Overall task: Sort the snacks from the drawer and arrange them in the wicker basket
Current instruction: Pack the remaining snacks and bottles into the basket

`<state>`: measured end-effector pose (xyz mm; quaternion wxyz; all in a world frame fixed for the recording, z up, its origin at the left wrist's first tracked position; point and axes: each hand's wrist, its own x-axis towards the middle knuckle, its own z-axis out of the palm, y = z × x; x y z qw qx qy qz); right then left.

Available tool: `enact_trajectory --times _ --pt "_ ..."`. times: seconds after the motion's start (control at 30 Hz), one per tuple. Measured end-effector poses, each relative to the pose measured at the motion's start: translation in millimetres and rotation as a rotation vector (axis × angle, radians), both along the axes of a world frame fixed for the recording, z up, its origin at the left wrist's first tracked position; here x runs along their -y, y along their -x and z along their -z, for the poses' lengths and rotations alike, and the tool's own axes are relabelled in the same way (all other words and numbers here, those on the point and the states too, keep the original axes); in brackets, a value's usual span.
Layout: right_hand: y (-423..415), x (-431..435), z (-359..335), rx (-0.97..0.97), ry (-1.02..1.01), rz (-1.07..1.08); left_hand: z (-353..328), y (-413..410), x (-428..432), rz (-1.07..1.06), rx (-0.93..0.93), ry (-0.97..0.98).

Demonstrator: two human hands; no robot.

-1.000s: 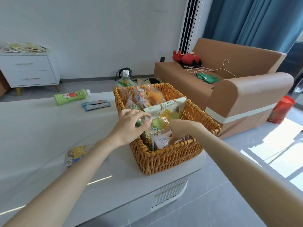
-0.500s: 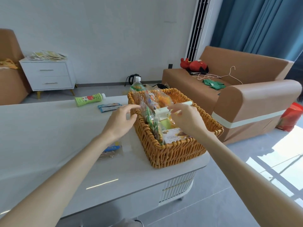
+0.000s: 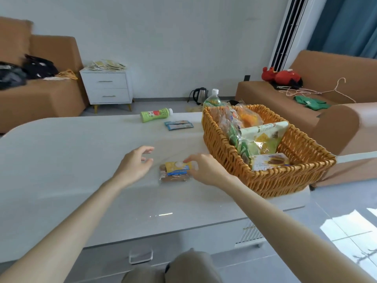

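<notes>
- The snack packet (image 3: 175, 171) lies flat on the white table (image 3: 71, 160), between my two hands and on the near-left side of the wicker basket (image 3: 265, 181).
- Its long axis runs left to right across my view, roughly in line with the table's near edge, so its right end points towards the basket.
- My right hand (image 3: 206, 170) is the nearer one. Its fingers (image 3: 188, 160) curl over the packet's right end and grip it there, with the packet not yet lifted off the table.
- My left hand (image 3: 135, 163) hovers just beside the packet's left end without touching it, fingers loosely curled and holding nothing.
- I judge the coming move to be a short carry to the right and slightly away from me, up over the basket's near-left wall. The right hand sits between packet and basket, so it has the shorter path.
- The packet's right end and my right thumb are hidden under the hand, so I can't judge how firm the grip is.
- The print on the packet is too small to read. I can only make out a yellow and blue label over something brown.
- Standing bags fill the basket and hide its floor, so a free slot is hard to pick out.
- Only a handle (image 3: 140, 256) shows below the table edge, so what is left in the drawer is out of sight.
</notes>
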<state>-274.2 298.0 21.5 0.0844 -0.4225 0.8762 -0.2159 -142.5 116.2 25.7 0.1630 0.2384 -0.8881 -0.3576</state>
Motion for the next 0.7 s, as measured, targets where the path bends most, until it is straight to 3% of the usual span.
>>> enact_trajectory --times 0.2,0.37,0.53,0.7 --pt "16.5 55.1 51.4 0.081 -0.144 -0.017 17.3 -4.4 31.4 0.01 0.067 -0.007" --pt "37.8 95.8 45.5 -0.239 -0.123 0.067 19.1 18.9 69.3 0.021 0.072 0.047" --pt "89.7 154.0 43.5 -0.195 -0.016 0.114 32.0 83.2 119.8 0.046 0.073 0.13" --pt "156.3 215.8 54.3 -0.176 -0.097 0.182 48.8 163.7 169.8 0.096 0.132 0.194"
